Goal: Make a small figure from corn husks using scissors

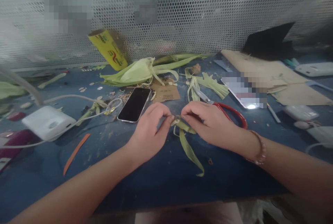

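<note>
Left hand (149, 126) and right hand (208, 121) meeting over the scuffed blue worktable (156, 179), just in front of the black-screened smartphone (134, 104). Fingers of both pinched together on the upper end of a narrow green corn-husk strip (188, 147), clamped from either side; loose end of strip trailing toward the table's near edge. Red-handled scissors (229, 111) right of the phone, partly hidden behind the right hand. Beaded bracelet (260, 147) on the right wrist. Pale green husk bundle (140, 71) behind the phone, yellow roll (109, 48) farther behind. White plastic box (48, 121) with cable well left of the phone, orange strip (76, 151) near it.
</note>
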